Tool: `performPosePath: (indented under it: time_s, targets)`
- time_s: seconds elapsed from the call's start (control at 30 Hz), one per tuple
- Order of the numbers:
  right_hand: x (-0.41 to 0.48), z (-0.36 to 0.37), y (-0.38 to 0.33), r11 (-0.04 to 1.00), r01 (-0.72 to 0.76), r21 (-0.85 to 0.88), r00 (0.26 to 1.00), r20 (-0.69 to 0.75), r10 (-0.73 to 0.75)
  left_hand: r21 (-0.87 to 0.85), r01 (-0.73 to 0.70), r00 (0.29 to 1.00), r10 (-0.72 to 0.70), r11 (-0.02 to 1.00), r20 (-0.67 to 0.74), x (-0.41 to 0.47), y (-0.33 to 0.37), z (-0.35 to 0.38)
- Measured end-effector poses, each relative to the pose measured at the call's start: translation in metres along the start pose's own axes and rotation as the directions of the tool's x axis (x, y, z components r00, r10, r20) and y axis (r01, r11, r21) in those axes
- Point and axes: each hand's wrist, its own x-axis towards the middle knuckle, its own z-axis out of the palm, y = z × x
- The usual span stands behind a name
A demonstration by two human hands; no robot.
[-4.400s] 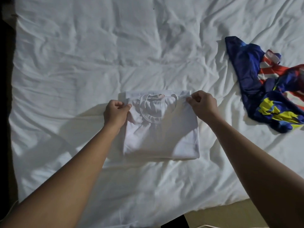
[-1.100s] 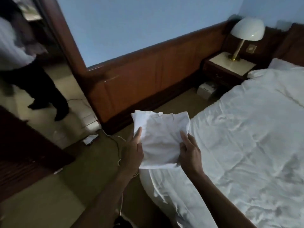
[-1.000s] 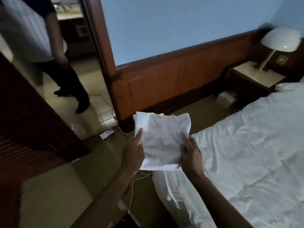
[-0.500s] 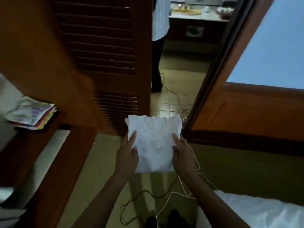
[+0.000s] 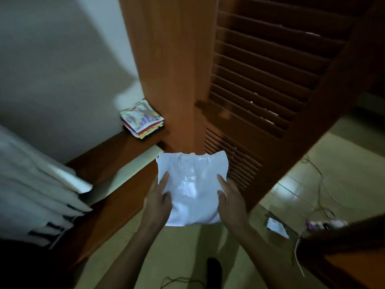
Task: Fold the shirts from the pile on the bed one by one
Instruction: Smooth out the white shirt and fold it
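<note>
A folded white shirt [image 5: 192, 186] is carried in the air in front of me, collar side away from me. My left hand [image 5: 159, 200] holds its left edge, thumb on top and fingers hidden beneath. My right hand [image 5: 229, 200] holds the right edge the same way. A stack of folded colourful shirts [image 5: 142, 119] lies on a wooden shelf [image 5: 108, 151] up and to the left of the white shirt. The bed is out of view.
A wooden post [image 5: 166, 69] and a louvred wooden door [image 5: 264, 80] stand straight ahead. White curtains [image 5: 27, 184] hang at the left. Cables [image 5: 318, 184] and small items lie on the floor at the right. A dark wooden edge [image 5: 343, 247] crosses the lower right.
I have turned further left, away from the doorway and the bed, with the white shirt still in both hands. The shelf with the folded stack is now closer and more central.
</note>
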Motion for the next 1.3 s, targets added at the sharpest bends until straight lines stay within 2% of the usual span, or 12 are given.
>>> performPosePath:
  time_s: [0.13, 0.27, 0.4, 0.5, 0.63, 0.77, 1.0, 1.17, 1.3]
  targets:
    - [0.077, 0.005, -0.014, 0.996, 0.083, 0.034, 0.983, 0.159, -0.087, -0.049, 0.169, 0.981, -0.173, 0.984, -0.089, 0.039, -0.004, 0.000]
    - [0.132, 0.025, -0.025, 0.979, 0.195, 0.058, 0.967, 0.155, -0.202, -0.054, 0.256, 0.951, -0.261, 0.965, -0.164, 0.072, -0.010, -0.002]
    - [0.191, 0.050, -0.048, 0.983, 0.158, 0.096, 0.951, 0.252, -0.178, -0.062, 0.302, 0.925, -0.308, 0.951, -0.222, 0.109, -0.024, -0.009]
    - [0.232, 0.073, -0.068, 0.972, 0.198, 0.125, 0.929, 0.291, -0.227, -0.073, 0.350, 0.900, -0.357, 0.934, -0.252, 0.145, -0.037, -0.016]
    - [0.295, 0.117, -0.095, 0.966, 0.225, 0.125, 0.923, 0.291, -0.253, -0.084, 0.365, 0.889, -0.374, 0.927, -0.265, 0.211, -0.067, -0.030]
    - [0.364, 0.162, -0.124, 0.966, 0.255, 0.055, 0.923, 0.286, -0.259, -0.121, 0.406, 0.869, -0.423, 0.906, -0.257, 0.286, -0.101, -0.050]
    - [0.469, 0.228, -0.158, 0.930, 0.367, 0.007, 0.915, 0.180, -0.362, -0.148, 0.412, 0.873, -0.436, 0.899, -0.217, 0.406, -0.145, -0.073]
    - [0.554, 0.273, -0.171, 0.939, 0.342, -0.018, 0.916, 0.231, -0.329, -0.111, 0.436, 0.872, -0.450, 0.893, -0.192, 0.491, -0.179, -0.069]
    - [0.631, 0.317, -0.173, 0.920, 0.386, -0.064, 0.903, 0.228, -0.363, -0.123, 0.468, 0.856, -0.483, 0.875, -0.183, 0.566, -0.207, -0.063]
